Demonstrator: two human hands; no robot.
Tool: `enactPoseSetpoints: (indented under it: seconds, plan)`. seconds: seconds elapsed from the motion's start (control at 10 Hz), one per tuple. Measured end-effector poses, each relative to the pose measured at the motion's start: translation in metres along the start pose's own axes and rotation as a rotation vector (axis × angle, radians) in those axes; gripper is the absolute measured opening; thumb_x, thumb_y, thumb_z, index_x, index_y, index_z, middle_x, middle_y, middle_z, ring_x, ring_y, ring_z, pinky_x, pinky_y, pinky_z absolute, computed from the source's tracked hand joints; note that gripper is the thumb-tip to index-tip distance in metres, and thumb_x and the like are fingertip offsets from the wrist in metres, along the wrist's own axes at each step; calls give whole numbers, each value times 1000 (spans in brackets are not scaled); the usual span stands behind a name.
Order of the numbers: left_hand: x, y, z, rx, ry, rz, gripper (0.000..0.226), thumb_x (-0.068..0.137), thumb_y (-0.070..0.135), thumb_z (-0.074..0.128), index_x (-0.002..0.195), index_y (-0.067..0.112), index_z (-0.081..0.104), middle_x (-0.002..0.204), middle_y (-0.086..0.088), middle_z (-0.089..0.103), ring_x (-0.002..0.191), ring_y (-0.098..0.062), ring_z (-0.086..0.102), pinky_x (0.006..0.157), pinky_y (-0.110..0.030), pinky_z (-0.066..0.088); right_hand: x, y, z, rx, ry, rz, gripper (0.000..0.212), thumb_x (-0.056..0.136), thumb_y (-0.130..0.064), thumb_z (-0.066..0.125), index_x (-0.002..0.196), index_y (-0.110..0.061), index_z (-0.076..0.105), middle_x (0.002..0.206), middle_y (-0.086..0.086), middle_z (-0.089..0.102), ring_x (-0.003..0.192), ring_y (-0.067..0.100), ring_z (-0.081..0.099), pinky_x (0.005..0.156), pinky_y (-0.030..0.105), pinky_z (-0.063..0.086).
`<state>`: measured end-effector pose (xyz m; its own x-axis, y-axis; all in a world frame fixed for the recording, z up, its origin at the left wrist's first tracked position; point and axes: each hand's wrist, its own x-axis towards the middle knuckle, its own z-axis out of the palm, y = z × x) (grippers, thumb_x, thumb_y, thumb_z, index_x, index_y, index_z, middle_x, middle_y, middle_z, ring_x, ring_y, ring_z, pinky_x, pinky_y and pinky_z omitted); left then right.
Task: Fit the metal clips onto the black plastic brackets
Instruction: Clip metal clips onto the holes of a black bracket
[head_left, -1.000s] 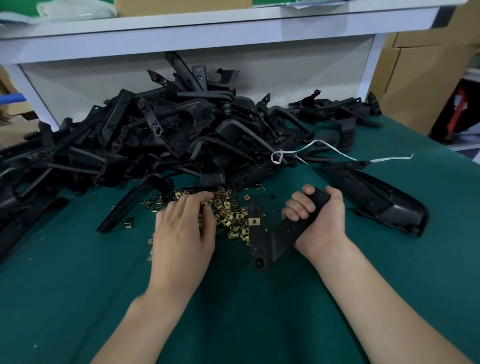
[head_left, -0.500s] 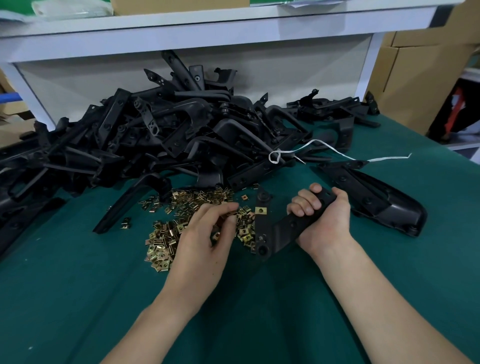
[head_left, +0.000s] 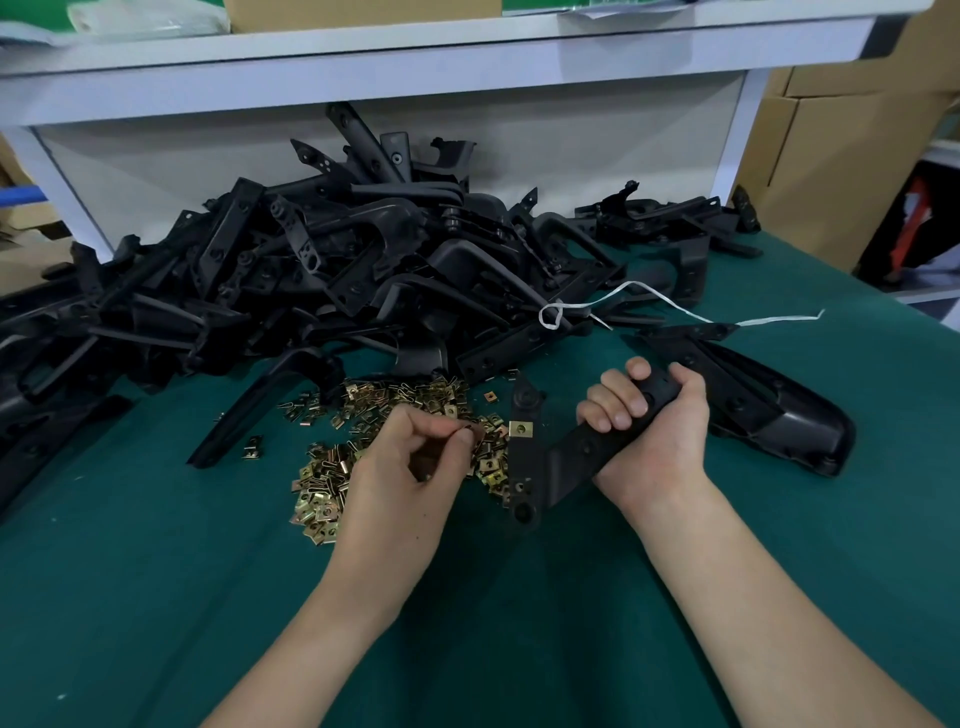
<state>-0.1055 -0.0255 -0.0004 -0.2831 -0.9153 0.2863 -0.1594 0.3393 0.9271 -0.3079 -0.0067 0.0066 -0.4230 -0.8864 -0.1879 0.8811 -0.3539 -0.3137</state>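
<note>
My right hand (head_left: 649, 431) grips one arm of a black plastic bracket (head_left: 540, 457), an angled piece held over the green table. One brass metal clip (head_left: 520, 429) sits fitted on the bracket's other arm. My left hand (head_left: 410, 467) pinches a small metal clip (head_left: 470, 429) between thumb and fingertips, just left of the bracket. A loose heap of brass clips (head_left: 332, 483) lies on the table under and around my left hand.
A big pile of black brackets (head_left: 337, 280) fills the back of the green table (head_left: 156, 597). A larger black part (head_left: 769, 410) lies right of my right hand. White string (head_left: 649, 296) trails over the pile. Cardboard boxes (head_left: 831, 156) stand at the right.
My left hand has lifted off the clip heap and drawn back with one clip pinched in its fingers. My right hand has kept hold of the bracket and raised it slightly.
</note>
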Motion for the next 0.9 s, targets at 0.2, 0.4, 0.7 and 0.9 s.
enactPoseSetpoints:
  seconds: [0.2, 0.4, 0.7, 0.9]
  plan:
    - [2, -1, -3, -137, -36, -3, 15, 94, 37, 59, 102, 39, 72, 79, 11, 67, 73, -5, 60, 68, -14, 50, -1, 0, 1, 1, -13, -11, 40, 94, -42, 38, 63, -19, 50, 51, -8, 25, 42, 10, 22, 39, 24, 27]
    - [7, -6, -4, -425, -72, -118, 29, 102, 18, 51, 117, 27, 74, 88, 3, 66, 78, -10, 61, 69, -24, 54, 0, 0, 1, 16, 1, 3, 41, 94, -42, 37, 63, -18, 50, 51, -8, 25, 42, 10, 22, 40, 24, 27]
    - [11, -7, -5, -424, -26, -123, 27, 87, 43, 66, 100, 23, 77, 86, 2, 70, 75, -9, 61, 65, -21, 54, 0, 1, 0, 16, 23, 27, 44, 94, -42, 36, 61, -18, 51, 51, -8, 26, 42, 10, 23, 40, 23, 27]
    - [10, -10, -6, -399, -31, -115, 29, 89, 46, 65, 96, 20, 75, 84, 4, 68, 74, -9, 60, 66, -21, 53, 0, 1, 0, 14, 24, 34, 43, 94, -43, 36, 62, -18, 51, 51, -8, 26, 42, 10, 23, 40, 23, 27]
